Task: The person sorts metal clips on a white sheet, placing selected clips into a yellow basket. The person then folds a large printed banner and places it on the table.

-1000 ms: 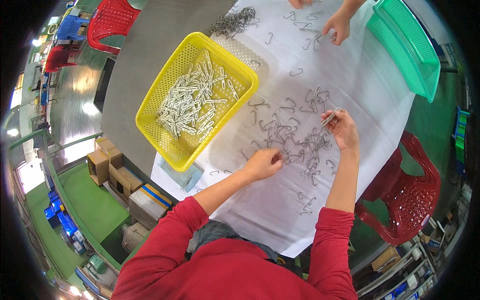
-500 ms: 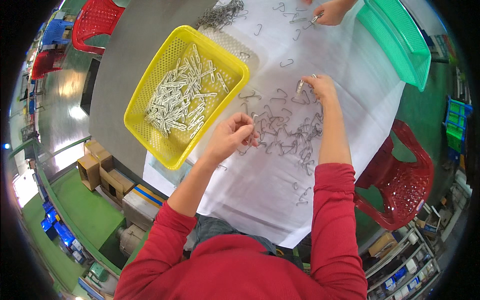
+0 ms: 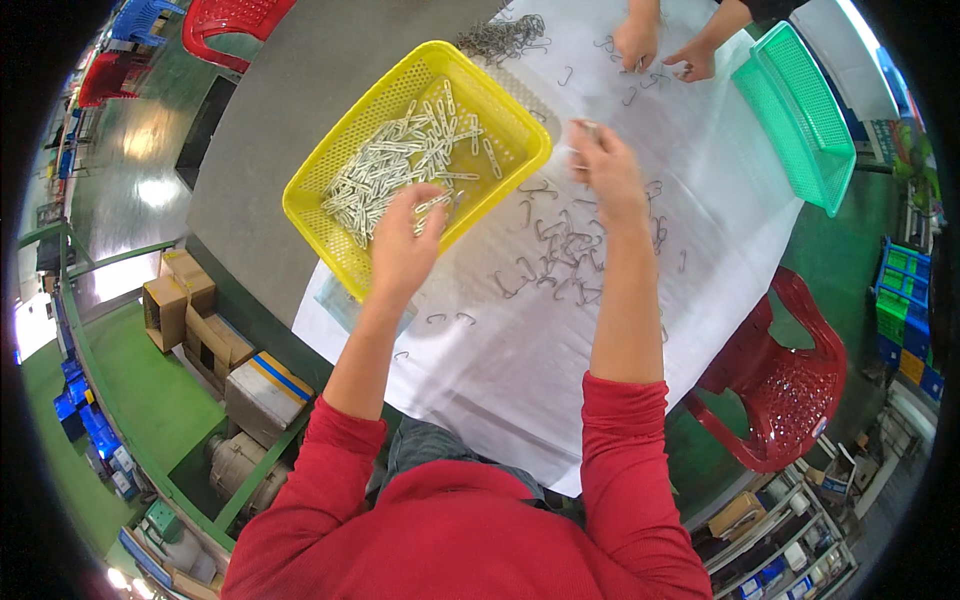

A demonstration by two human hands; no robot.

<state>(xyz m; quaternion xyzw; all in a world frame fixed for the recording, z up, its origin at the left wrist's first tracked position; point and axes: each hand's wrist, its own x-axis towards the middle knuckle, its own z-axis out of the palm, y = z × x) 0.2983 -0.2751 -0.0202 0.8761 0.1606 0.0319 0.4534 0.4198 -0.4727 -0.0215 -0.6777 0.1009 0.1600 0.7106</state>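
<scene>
A yellow perforated basket [image 3: 300, 222] holds a heap of small white slotted strips [image 3: 385, 165]. My left hand [image 3: 405, 245] is over its near side, with one white slotted strip [image 3: 434, 203] between thumb and forefinger. To the right of the basket, my right hand [image 3: 612, 180] hovers above the white sheet, fingers closed and smeared by motion. Something small and pale shows at its fingertips, too blurred to name. Bent wire hooks [image 3: 570, 250] lie scattered on the sheet below and beside my right hand.
Across the table a person's hands [image 3: 636, 42] handle small pieces beside more loose hooks. A dark pile of hooks [image 3: 505, 38] sits behind the basket. Green baskets [image 3: 800, 120] stand at the far right edge. A red chair [image 3: 790, 395] is close on the right; cardboard boxes [image 3: 185, 290] are at left.
My left hand has moved from above the hooks to the yellow basket. My right hand has shifted left and farther out. A second hand of the person opposite has come into view.
</scene>
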